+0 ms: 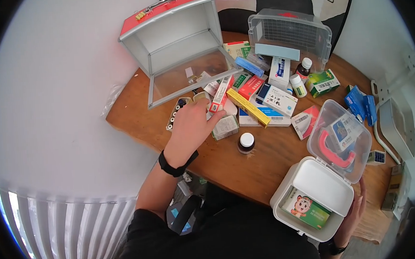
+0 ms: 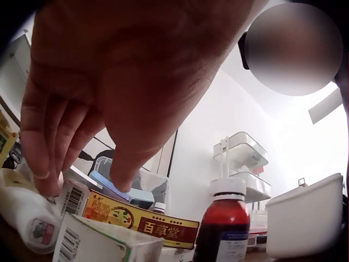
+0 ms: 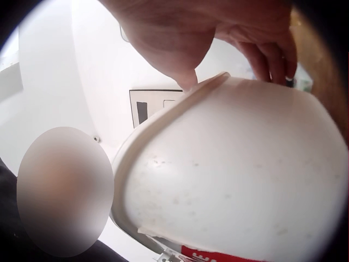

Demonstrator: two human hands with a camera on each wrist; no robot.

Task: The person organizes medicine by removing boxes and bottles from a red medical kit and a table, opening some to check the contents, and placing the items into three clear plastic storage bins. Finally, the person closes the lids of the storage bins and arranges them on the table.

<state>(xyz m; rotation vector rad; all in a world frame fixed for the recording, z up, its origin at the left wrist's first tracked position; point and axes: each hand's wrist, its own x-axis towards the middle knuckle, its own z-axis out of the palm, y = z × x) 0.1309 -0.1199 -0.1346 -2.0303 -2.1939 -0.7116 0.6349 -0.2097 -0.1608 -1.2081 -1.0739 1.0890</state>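
In the head view my left hand [image 1: 190, 126] reaches over a pile of medicine boxes, thumb spread from the fingers. The fingertips [image 2: 49, 185] come down beside a white bottle [image 2: 30, 210] and the barcode end of a small box. A red-and-white box [image 1: 222, 94] lies by the thumb, a yellow box [image 1: 248, 108] farther right. My right hand [image 1: 357, 210] rests along the outer side of a white lidded medicine box [image 1: 286, 181], thumb by its rim in the right wrist view. Inside lies a green-and-white carton [image 1: 307, 210] with a cartoon face.
A red-topped aluminium case [image 1: 168, 32] stands open at the back left, its clear door [image 1: 190, 73] lowered. Behind the pile is a clear plastic bin [image 1: 292, 31]. A brown bottle [image 1: 246, 143] with a white cap stands near the wooden table's [image 1: 209, 162] front edge.
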